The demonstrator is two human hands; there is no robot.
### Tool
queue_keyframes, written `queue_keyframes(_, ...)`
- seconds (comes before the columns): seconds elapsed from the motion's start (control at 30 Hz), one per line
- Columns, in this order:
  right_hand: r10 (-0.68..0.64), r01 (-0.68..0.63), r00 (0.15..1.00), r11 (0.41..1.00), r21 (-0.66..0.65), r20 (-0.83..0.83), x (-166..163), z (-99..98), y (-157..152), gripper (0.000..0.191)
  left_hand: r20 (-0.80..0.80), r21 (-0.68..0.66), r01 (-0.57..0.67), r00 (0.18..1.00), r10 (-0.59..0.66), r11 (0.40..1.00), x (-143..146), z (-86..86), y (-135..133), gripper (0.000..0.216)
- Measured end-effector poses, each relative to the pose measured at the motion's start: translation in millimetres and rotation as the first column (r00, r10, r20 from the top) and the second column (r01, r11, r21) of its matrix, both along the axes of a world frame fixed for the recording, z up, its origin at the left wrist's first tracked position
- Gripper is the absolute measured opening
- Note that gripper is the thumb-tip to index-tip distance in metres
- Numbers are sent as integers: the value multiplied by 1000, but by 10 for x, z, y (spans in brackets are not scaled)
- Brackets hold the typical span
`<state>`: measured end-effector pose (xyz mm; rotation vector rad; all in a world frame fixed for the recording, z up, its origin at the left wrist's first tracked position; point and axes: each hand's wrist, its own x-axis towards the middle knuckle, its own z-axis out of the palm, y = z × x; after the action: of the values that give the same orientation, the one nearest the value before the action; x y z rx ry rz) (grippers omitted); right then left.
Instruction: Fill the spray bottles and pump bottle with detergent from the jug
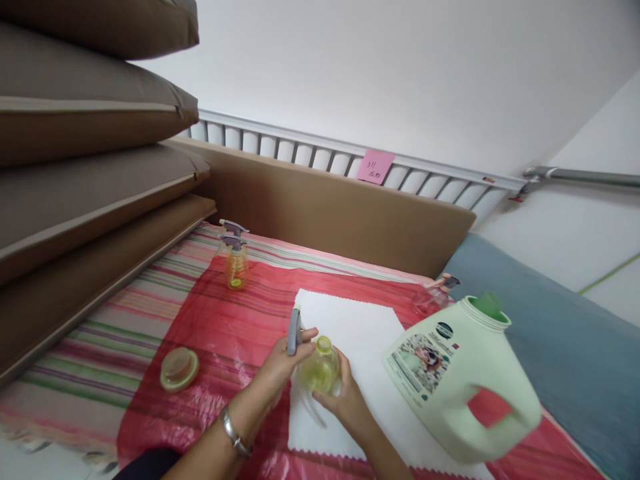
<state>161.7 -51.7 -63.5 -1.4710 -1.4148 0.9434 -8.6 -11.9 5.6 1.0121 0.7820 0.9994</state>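
Note:
My left hand (277, 375), with a bracelet on the wrist, is closed around a grey trigger sprayer head (295, 331) lifted off its bottle. A thin clear tube hangs from the head. My right hand (347, 402) grips a small clear bottle (320, 371) with yellowish liquid and an open neck, just right of the sprayer head. Both are held over a white cloth (360, 327) on a red plastic sheet (225, 333). A large pale green detergent jug (465, 373) with its mouth uncovered stands to the right of my hands.
A second yellow spray bottle (236, 261) stands at the back left of the sheet. A pinkish spray bottle (431, 298) lies behind the jug. A round greenish cap (179, 369) rests at the left. Brown cushions (85, 167) are stacked on the left, and a blue mattress (560, 347) lies to the right.

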Motion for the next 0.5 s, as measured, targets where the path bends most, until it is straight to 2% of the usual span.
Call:
queue_keyframes(0.1, -49, 50, 994, 999, -2, 96, -3, -49, 1, 80, -9, -32, -14, 1000, 14, 999, 21, -13, -7, 40)
queue_keyframes(0.3, -64, 64, 982, 998, 4, 176, 50, -93, -32, 88, 156, -66, 60, 987, -49, 996, 17, 34, -4, 39)
queue_keyframes(0.4, -76, 75, 976, 997, 11, 204, 59, -54, -57, 89, 148, -120, 74, 987, -55, 990, 14, 77, -1, 39)
queue_keyframes(0.5, -112, 109, 963, 994, 26, 245, 91, 70, -148, 87, 133, -140, 65, 990, -46, 988, 5, 80, 12, 39)
